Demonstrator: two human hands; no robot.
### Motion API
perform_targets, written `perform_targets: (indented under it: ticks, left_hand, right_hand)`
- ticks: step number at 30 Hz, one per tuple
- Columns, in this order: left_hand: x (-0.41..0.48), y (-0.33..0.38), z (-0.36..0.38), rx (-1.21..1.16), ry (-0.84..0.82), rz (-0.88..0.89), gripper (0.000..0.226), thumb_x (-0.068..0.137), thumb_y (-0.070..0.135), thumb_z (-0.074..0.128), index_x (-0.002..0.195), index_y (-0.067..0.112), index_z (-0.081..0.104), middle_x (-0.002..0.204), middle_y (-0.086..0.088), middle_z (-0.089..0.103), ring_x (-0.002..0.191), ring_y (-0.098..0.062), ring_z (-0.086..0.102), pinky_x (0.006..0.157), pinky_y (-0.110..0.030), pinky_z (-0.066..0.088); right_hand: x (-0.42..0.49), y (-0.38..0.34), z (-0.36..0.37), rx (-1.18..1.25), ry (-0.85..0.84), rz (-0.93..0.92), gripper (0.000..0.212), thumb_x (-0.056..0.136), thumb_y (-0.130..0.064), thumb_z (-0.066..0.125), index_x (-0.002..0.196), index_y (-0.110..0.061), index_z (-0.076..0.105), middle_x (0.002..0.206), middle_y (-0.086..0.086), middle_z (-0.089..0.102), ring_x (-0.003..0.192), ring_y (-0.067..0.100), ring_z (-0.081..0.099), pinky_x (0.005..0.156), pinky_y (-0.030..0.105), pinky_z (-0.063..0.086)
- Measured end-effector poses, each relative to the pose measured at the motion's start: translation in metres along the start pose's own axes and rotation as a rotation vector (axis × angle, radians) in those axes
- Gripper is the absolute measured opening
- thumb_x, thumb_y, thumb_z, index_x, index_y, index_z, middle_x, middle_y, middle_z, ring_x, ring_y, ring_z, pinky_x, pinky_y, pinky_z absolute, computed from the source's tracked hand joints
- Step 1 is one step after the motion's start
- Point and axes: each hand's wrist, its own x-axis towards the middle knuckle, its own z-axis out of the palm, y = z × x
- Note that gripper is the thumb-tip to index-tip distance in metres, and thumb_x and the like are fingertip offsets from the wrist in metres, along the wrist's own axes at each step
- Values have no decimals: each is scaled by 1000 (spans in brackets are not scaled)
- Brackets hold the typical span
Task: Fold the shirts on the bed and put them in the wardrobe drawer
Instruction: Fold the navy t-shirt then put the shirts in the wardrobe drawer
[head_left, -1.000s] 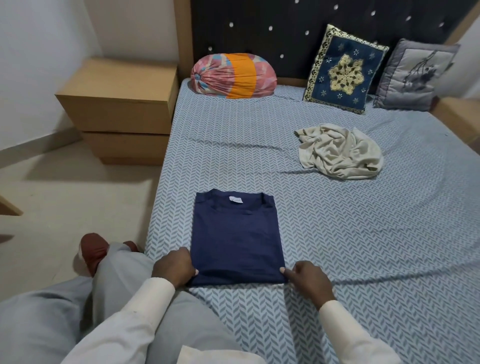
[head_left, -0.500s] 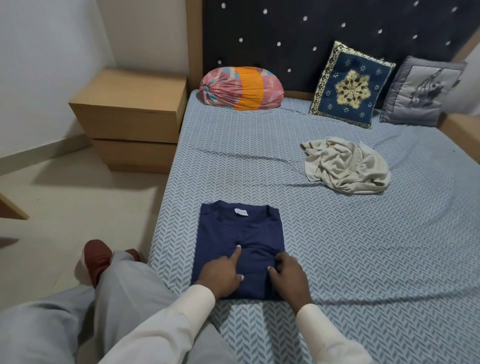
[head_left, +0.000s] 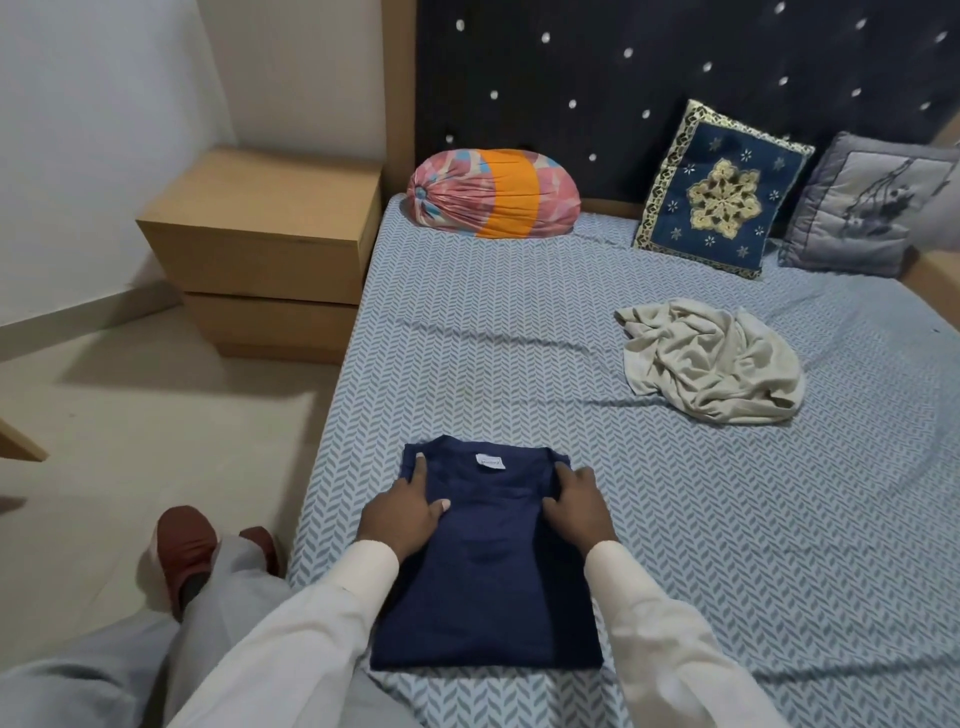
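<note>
Navy shirt is folded at the near edge of the bed, my left hand flat on it, fingers straight. My right hand has its fingers bent over the collar corner, can't tell if it's pinching. Smoothing step I'd say; next up, fold the crumpled beige shirt.

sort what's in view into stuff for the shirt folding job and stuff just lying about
For the job: navy shirt, folded, under left hand and right hand; crumpled beige shirt; bed.
Lying about: round pillow, blue cushion, grey cushion, bedside cabinet.
</note>
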Motion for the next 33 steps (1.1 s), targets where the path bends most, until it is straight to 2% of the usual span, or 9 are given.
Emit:
perform_targets:
  ticks: [7, 11, 16, 18, 20, 22, 27, 30, 33]
  left_hand:
    - [32, -2, -15, 26, -105, -80, 93, 90, 58, 50, 155, 29, -10, 136, -17, 54, 118, -33, 57, 92, -37, 47]
    - [29, -9, -21, -125, -119, -112, 96, 86, 57, 58, 153, 36, -8, 131, -14, 59, 111, -32, 62, 88, -35, 50]
    - [-17, -22, -7, -376, 87, -263, 92, 83, 55, 64, 146, 8, 15, 141, -19, 48, 120, -37, 54, 96, -42, 46]
    - [-44, -28, 2, -414, 94, -311, 80, 81, 57, 66, 128, 6, 25, 135, -19, 52, 118, -37, 54, 95, -43, 47]
    - [-67, -32, 11, -360, 13, -340, 81, 81, 60, 65, 127, 4, 28, 132, -19, 54, 118, -36, 55, 94, -39, 47]
    - [-86, -35, 19, -286, -69, -330, 79, 80, 64, 62, 126, 5, 35, 130, -17, 54, 116, -34, 56, 93, -37, 48]
    - [-99, -33, 22, -168, -170, -260, 48, 84, 48, 63, 115, 11, 60, 122, -9, 62, 108, -26, 60, 87, -28, 48]
    - [-102, -31, 17, -205, -183, -231, 21, 86, 32, 62, 96, 14, 55, 113, -8, 64, 103, -25, 60, 77, -26, 44]
    - [-103, -35, 20, -345, -175, -241, 22, 80, 19, 63, 92, 15, 45, 107, -12, 64, 97, -28, 61, 79, -30, 47]
  right_hand:
    - [21, -1, 1, -52, -163, 66, 76, 87, -37, 53, 154, -32, 18, 137, 11, 30, 123, 35, 48, 106, 41, 41]
    - [27, -1, -9, 70, -277, 105, 81, 88, -30, 56, 155, -34, 12, 146, 13, 20, 130, 35, 43, 111, 36, 35]
    - [-8, 12, -13, 177, -86, 94, 92, 82, -22, 70, 156, -18, 16, 138, 22, 37, 130, 36, 42, 107, 34, 35]
    - [-40, 29, -3, 142, -15, 167, 83, 80, -36, 74, 147, -10, 32, 129, 22, 47, 124, 38, 47, 101, 38, 39]
    - [-73, 42, 7, 80, 10, 189, 62, 80, -48, 71, 121, -7, 48, 114, 18, 54, 111, 36, 53, 90, 38, 44]
    - [-104, 49, 12, 96, -8, 194, 48, 82, -50, 69, 102, -14, 46, 101, 8, 56, 95, 29, 57, 77, 34, 45]
    - [-137, 58, 18, 270, -86, 288, 30, 83, -39, 72, 88, -14, 55, 81, -3, 64, 76, 16, 59, 69, 33, 45]
    - [-137, 64, 17, 461, -122, 302, 28, 81, -27, 76, 71, -13, 54, 64, -1, 61, 63, 16, 58, 62, 31, 45]
    - [-138, 69, 13, 619, -171, 316, 29, 79, -11, 76, 74, -12, 48, 66, 6, 57, 63, 19, 56, 59, 33, 46]
